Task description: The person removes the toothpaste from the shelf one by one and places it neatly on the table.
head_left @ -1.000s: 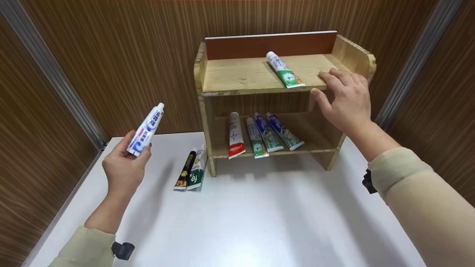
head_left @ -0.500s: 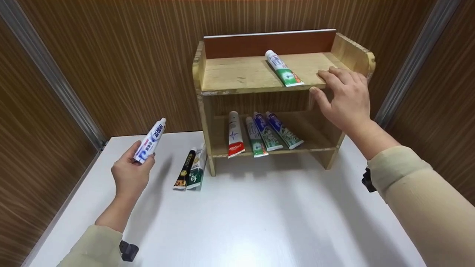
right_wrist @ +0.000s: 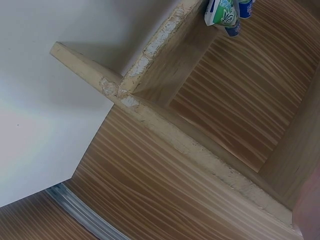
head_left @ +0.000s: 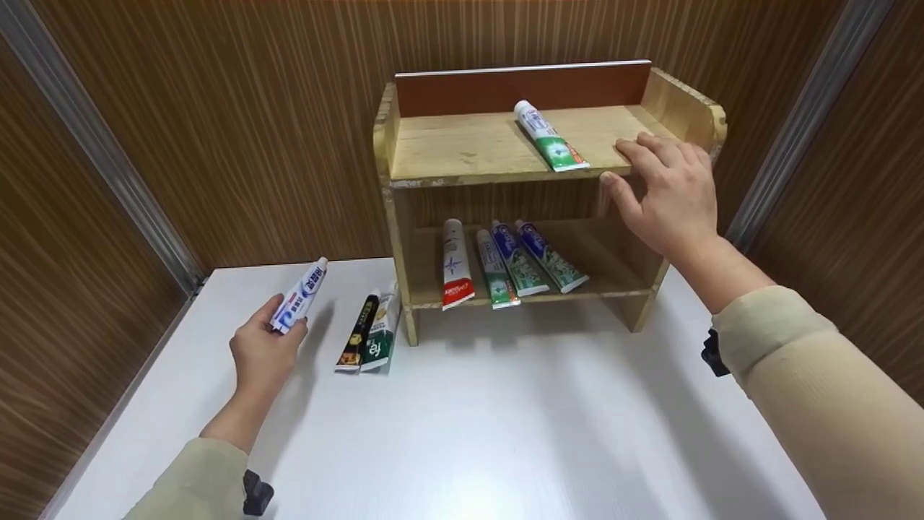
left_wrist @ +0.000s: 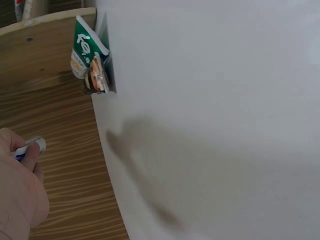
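My left hand (head_left: 266,354) pinches a white and blue toothpaste tube (head_left: 299,297) by its flat end, cap tilted up and away, above the table's left part. Just right of it, a black toothpaste tube (head_left: 360,332) leans against a green and white toothpaste tube (head_left: 382,334) beside the shelf's left leg. On the wooden shelf (head_left: 462,155), my right hand (head_left: 671,191) rests at the top board's front right edge, thumb below the edge. A white and green toothpaste tube (head_left: 552,137) lies on that board, left of the right hand. The left wrist view shows only part of the held tube.
Several tubes lie on the lower board: a white and red tube (head_left: 456,263), a smaller white and green tube (head_left: 498,269) and two blue and green tubes (head_left: 552,256). Wood-grain panels (head_left: 289,130) enclose the white table (head_left: 462,426) at the back and sides.
My left hand has moved down and slightly right with the white and blue tube, nearer the table and the two leaning tubes. My right hand stays on the shelf edge.
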The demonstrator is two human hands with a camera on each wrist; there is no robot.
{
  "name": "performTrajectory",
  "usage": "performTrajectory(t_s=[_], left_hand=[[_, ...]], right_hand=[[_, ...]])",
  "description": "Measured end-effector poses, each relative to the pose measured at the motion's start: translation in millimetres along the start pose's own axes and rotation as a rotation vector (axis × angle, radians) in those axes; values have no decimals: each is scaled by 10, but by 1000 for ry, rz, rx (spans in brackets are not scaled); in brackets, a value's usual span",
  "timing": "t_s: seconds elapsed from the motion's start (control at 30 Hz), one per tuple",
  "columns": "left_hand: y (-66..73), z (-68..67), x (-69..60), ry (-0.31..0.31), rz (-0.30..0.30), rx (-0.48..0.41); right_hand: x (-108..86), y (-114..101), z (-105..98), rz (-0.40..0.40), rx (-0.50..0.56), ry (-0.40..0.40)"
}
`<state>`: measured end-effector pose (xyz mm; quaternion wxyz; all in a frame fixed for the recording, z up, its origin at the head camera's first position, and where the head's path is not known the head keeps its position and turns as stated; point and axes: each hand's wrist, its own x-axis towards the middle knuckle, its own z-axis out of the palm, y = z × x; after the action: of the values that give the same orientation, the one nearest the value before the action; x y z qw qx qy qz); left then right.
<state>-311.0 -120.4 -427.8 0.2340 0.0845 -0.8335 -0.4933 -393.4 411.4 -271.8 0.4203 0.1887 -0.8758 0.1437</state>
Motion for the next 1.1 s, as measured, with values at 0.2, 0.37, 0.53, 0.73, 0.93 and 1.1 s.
performTrajectory(t_s=[0.2,0.37,0.53,0.73,0.93,1.1], left_hand=[[-91,58,-10,-19,1,17],[-136,110,-26,-62,-27,20],[-174,169,-31,-99,-40,15],[-231,219,-41,-146,-42,39],[-265,275,-76,-195,-80,49],[-276,320,-95,-222,-104,44]], right_hand=[[-1,-7,21,-8,-1,5],[-8,-4,20,4,-11,-9],[-2,-24,-8,21,-15,-30],[11,-37,-10,23,-19,-35],[9,-25,0,14,-15,-28],[-4,-23,-7,15,-13,-17]])
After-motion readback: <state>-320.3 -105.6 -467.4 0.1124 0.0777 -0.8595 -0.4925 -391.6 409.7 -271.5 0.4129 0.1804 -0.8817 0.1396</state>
